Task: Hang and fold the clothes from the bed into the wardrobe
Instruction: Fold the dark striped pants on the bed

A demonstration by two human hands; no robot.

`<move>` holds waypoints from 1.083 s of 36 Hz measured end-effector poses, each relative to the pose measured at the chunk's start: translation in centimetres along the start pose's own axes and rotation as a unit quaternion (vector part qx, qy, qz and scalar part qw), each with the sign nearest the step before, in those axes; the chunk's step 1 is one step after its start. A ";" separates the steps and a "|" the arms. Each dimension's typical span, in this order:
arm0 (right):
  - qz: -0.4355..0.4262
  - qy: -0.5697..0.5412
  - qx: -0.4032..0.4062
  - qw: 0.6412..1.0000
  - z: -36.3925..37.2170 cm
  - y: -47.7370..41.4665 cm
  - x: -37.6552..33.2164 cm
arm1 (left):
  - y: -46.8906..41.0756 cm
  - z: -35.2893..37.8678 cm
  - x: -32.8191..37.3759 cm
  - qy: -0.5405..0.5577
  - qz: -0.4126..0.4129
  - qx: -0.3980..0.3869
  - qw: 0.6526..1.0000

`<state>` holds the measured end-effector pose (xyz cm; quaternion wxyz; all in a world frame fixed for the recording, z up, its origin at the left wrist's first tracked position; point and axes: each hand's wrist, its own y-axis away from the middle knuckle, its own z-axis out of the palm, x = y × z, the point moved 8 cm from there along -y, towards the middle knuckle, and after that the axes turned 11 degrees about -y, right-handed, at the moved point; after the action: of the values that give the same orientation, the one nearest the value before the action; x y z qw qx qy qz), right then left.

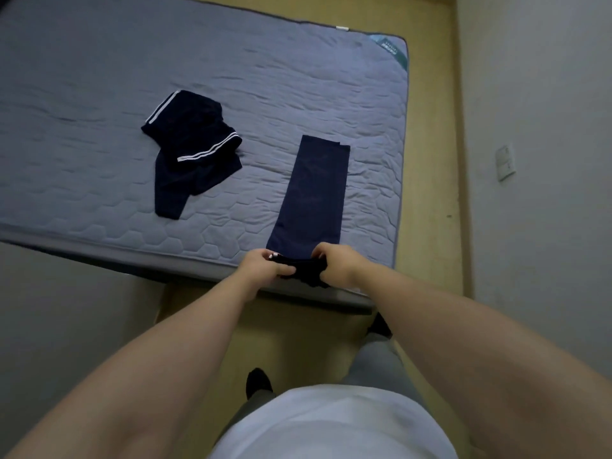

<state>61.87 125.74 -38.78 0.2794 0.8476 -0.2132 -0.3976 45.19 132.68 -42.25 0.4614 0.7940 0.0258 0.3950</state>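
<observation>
Grey quilted bed [99,94] across the upper head view, front edge crossing just under both hands, right edge bordered by a narrow strip of wooden floor [430,193] and then a wall [530,94]. Laid lengthwise near that right edge, a navy garment [311,193] folded into a long strip, near end bunched over the front edge. Pinched there by left grip [265,265] and right grip [337,263], fingers curled round the dark cloth. Farther left, well apart, a striped dark garment [195,150], crumpled, wide mattress all around it.
</observation>
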 end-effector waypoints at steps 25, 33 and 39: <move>0.165 -0.094 -0.013 0.982 -21.3 -26.3 13.5 | -18.0 7.2 7.0 -0.133 -0.155 0.254 0.945; 0.214 -0.266 -0.010 0.940 -21.3 -42.4 19.7 | -30.7 8.3 6.1 -0.130 -0.192 0.304 0.924; 0.199 -0.284 -0.008 0.938 -20.8 -53.3 23.5 | -39.8 8.8 4.5 -0.095 -0.238 0.345 0.903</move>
<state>99.76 158.49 -75.16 0.2872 0.6374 -0.4448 -0.5598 66.95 151.06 -71.82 0.2394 0.9074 0.3046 0.1631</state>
